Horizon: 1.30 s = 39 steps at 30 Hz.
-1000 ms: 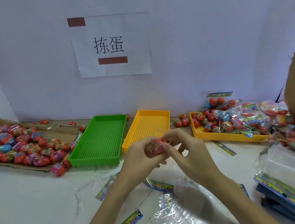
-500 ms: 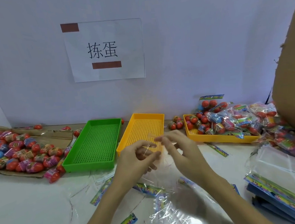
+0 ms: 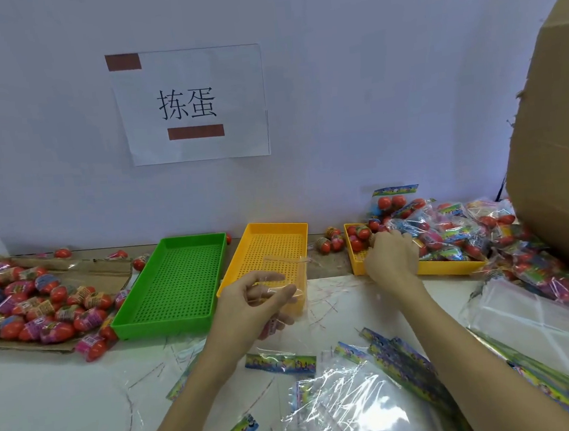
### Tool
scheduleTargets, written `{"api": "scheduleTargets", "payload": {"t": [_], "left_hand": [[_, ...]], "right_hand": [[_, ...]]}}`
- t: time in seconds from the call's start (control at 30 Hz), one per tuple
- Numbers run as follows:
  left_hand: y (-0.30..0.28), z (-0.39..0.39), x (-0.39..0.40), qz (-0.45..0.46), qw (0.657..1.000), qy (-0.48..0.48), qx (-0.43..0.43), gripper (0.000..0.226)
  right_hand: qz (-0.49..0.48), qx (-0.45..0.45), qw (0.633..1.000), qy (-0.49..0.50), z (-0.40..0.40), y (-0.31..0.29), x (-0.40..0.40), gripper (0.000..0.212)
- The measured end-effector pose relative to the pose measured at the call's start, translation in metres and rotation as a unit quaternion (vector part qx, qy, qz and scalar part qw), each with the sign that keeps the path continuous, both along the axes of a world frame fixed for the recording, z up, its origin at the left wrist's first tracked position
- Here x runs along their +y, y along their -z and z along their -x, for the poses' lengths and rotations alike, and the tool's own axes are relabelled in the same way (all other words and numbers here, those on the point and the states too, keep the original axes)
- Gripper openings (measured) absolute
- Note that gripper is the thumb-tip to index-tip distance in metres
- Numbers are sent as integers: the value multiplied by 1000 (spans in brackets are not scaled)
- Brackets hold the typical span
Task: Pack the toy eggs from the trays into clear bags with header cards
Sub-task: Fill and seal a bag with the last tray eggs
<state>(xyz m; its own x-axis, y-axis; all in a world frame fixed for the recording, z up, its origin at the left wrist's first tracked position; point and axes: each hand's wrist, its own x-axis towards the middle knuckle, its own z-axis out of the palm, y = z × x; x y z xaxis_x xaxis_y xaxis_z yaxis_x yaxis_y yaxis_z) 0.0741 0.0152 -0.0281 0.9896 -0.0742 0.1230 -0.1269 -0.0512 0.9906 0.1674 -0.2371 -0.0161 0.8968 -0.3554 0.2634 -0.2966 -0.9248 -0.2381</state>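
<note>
The right hand (image 3: 391, 257) is leaving the left hand (image 3: 253, 304), which is still pinching a clear bag (image 3: 283, 274), and is reaching into the right-of-frame yellow tray (image 3: 452, 266), curling over a toy egg (image 3: 371, 238), seemingly fetching 1 for bagging.

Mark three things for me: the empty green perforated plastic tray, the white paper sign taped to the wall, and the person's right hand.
Green perforated plastic tray (image 3: 175, 283), head view, on its perforated floor.
White paper sign (image 3: 189, 82), head view, blank paper above the characters.
Right hand (image 3: 391, 257), head view, back of the hand.
</note>
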Motion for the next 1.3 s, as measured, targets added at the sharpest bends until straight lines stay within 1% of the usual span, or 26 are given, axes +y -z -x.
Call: {"api": "scheduleTargets", "payload": {"t": [0.1,0.17,0.2,0.27,0.33,0.4,0.43,0.5,0.53,0.57,0.6,0.67,0.77,0.83,0.9,0.93,1.13,1.2,1.3], "left_hand": [[1,0,1,7,1000,19,16,46],[2,-1,1,14,999,35,23,53],[2,-1,1,14,999,41,23,54],[1,-1,0,11,999,49,19,55],[2,-1,0,8,998,53,15,53],[2,-1,1,1,998,56,12,51],[2,0,1,-4,998,55,10,50],[3,0,-1,-14,998,56,8,48],[4,0,-1,-18,998,58,7,48],[5,0,-2,-22,998,59,7,48],[6,0,-2,-28,998,60,5,48],[8,0,-3,-44,997,70,-6,50],[11,1,-4,-65,994,84,-26,51],[11,1,-4,-66,994,86,-31,50],[10,0,-3,-64,994,80,-35,49],[9,0,-3,-64,994,74,-38,48],[8,1,-3,-65,994,62,-57,46],[9,2,-4,-61,994,64,-58,46],[11,2,-6,-49,995,64,-59,44]], "right_hand": [[-24,41,999,15,-9,-10,-2,17],[-31,33,999,9,-11,-13,1,19],[-37,5,999,-6,-11,-14,4,20],[-100,-102,987,-68,-3,-15,11,21],[-208,-196,949,-133,15,-19,23,18],[-324,-225,901,-177,39,-18,36,20],[-398,-219,869,-195,52,-16,42,22],[-549,-174,785,-227,75,-15,50,20],[-591,-157,751,-247,83,-16,53,17],[-603,-151,734,-271,90,-16,54,17],[-595,-155,731,-296,94,-16,56,20],[-536,-178,751,-342,98,-16,59,28],[-418,-202,807,-365,98,-12,63,35],[-329,-199,839,-386,96,-8,63,35],[-250,-185,858,-408,95,-4,60,35],[-225,-174,864,-414,94,-3,59,36],[-211,-115,854,-462,94,-3,53,29],[-209,-97,861,-454,94,-2,53,27],[-207,-97,869,-438,94,-2,53,20]]}}
